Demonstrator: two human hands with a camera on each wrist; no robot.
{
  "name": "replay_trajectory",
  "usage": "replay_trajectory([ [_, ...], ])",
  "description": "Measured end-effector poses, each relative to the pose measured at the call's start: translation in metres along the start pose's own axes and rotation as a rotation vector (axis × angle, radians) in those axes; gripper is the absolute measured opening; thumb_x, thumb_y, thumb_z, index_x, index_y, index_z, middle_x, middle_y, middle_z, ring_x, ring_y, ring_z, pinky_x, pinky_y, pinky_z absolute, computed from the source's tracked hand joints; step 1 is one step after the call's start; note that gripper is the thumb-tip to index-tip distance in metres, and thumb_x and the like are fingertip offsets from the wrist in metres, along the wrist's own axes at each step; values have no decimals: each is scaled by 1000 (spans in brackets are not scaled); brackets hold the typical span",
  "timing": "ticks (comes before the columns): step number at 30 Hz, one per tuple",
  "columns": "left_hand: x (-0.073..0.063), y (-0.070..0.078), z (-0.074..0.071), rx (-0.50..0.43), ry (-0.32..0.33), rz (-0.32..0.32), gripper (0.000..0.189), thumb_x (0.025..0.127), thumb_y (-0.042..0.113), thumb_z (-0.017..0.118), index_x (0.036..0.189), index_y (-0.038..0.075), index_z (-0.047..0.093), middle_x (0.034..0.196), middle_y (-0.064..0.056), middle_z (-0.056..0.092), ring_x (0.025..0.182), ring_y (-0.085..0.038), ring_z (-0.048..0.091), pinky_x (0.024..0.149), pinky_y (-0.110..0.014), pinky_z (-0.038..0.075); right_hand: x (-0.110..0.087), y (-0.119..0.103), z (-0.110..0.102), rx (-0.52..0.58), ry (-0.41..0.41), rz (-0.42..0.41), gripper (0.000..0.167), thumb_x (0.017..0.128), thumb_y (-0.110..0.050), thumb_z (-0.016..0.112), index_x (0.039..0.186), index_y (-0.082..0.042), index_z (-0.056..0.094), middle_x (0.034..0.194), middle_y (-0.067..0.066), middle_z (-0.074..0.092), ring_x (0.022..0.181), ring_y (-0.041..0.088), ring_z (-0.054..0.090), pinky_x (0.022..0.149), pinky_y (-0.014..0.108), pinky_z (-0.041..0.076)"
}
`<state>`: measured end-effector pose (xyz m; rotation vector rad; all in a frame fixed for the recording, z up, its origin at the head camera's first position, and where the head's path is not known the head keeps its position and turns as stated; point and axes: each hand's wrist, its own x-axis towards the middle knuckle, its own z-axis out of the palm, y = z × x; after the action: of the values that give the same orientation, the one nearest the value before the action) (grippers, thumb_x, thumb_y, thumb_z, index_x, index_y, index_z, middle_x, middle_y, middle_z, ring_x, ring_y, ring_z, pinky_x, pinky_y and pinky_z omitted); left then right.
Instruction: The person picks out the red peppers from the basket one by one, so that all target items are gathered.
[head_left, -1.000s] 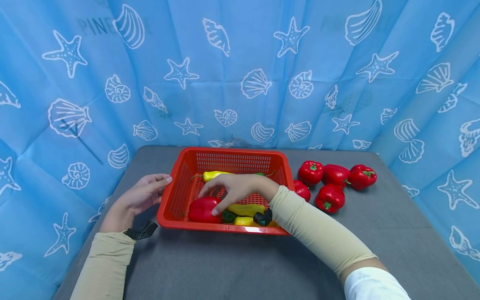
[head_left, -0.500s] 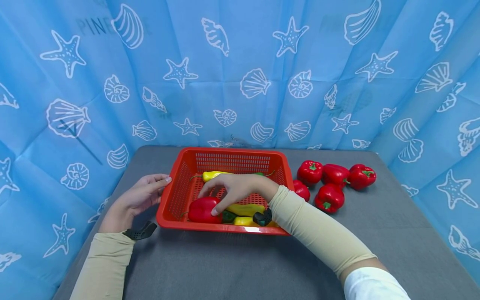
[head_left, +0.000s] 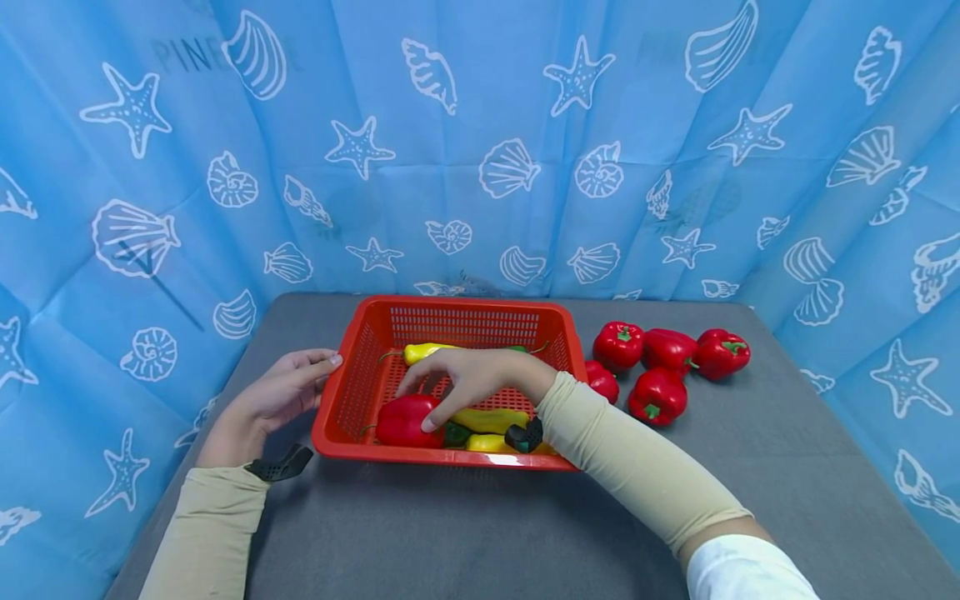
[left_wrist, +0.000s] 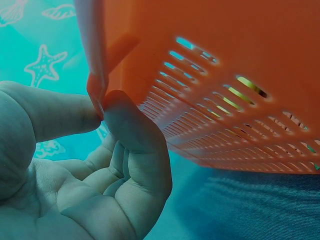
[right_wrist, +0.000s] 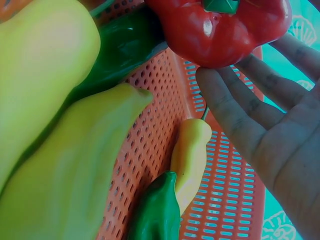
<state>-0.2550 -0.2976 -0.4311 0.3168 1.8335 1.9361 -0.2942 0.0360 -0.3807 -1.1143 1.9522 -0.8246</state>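
Observation:
A red plastic basket (head_left: pixel 450 457) with slotted walls stands on the table, holding several peppers. My left hand (head_left: pixel 281 392) pinches its left rim between thumb and index finger; the left wrist view shows the rim (left_wrist: pixel 96 90) caught there. Inside the basket, my right hand (head_left: pixel 472 375) holds a red bell pepper (head_left: pixel 399 422) at the front left, thumb on its near right side. In the right wrist view the fingers reach under that bell pepper (right_wrist: pixel 220 35). Near the hand lie yellow peppers (head_left: pixel 495 419) and green peppers (right_wrist: pixel 157 212); my wrist covers part of them.
Several red bell peppers (head_left: pixel 658 395) lie on the grey table (head_left: pixel 420 533) right of the basket, one close against its wall. A blue curtain (head_left: pixel 450 117) with white shells and starfish hangs behind and along both sides.

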Motion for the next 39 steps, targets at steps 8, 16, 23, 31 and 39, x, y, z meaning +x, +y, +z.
replay_trajectory([
  [8,0,0,-1,-9,-18,19,25,114,16,48,129,-1,57,109,-2,77,95,-15,78,88,-34,66,0,1,0,-5,4,-6,54,89,-34,85,138,-29,62,132,-9,64,126,19,59,95,33,62],
  [16,-1,0,0,-7,-13,12,25,114,17,48,129,0,57,110,-3,77,96,-15,77,88,-35,65,0,1,0,1,2,-5,54,89,-33,85,138,-29,62,132,-10,64,127,20,59,95,33,62],
  [23,0,0,-1,10,11,-1,25,114,18,49,130,0,56,110,-2,77,95,-15,78,88,-35,65,0,1,-1,-15,6,-10,53,89,-34,86,137,-30,63,131,-11,64,126,19,59,96,33,61],
  [31,1,-2,-4,12,24,-19,25,114,19,49,130,2,57,110,-1,77,95,-15,78,88,-36,65,1,2,-1,-20,2,-22,52,89,-33,85,137,-28,64,131,-10,65,126,20,59,97,32,61],
  [39,-1,-1,-3,5,16,-12,26,114,18,49,132,3,57,110,-1,77,94,-15,77,89,-35,65,2,3,-1,-16,0,-28,52,90,-32,85,137,-26,64,130,-10,65,126,20,60,97,33,61],
])
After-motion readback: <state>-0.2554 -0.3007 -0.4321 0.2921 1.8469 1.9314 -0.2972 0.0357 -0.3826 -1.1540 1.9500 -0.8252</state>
